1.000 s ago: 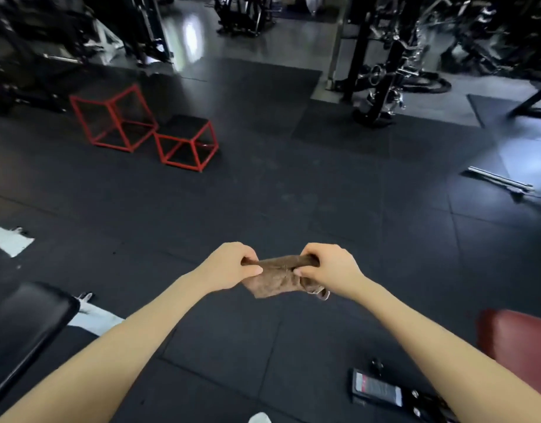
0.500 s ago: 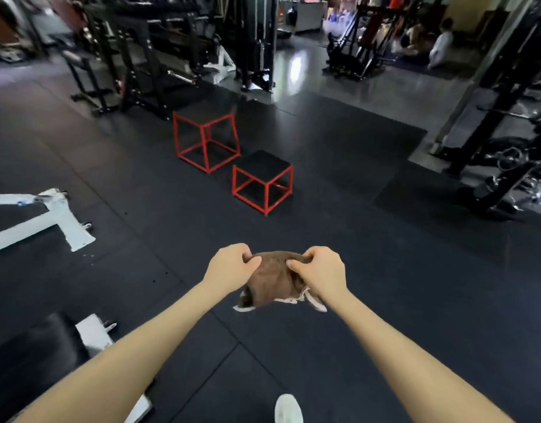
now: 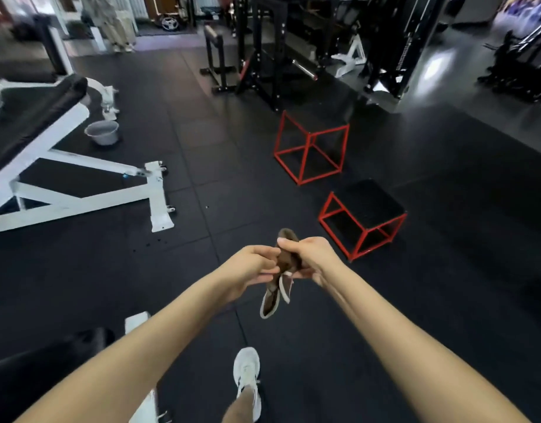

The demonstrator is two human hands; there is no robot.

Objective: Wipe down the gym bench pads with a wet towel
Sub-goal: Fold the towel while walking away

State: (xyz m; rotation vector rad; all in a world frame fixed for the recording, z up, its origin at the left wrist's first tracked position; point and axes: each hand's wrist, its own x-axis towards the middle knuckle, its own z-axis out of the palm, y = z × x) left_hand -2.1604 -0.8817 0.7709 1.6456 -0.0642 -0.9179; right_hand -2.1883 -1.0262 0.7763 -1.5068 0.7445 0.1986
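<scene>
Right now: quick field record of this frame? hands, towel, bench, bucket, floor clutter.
left hand: closed on towel
right hand: closed on towel
towel: brown, pale-edged, bunched between both hands, tail hanging down
bench: white frame, black pad, far left, not touched
bucket: grey, on floor beside bench; contents not visible
red frame boxes: two on floor, ahead right
shoe: white, below hands

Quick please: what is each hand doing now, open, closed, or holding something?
Left hand: closed on the brown towel.
Right hand: closed on the same towel.
</scene>
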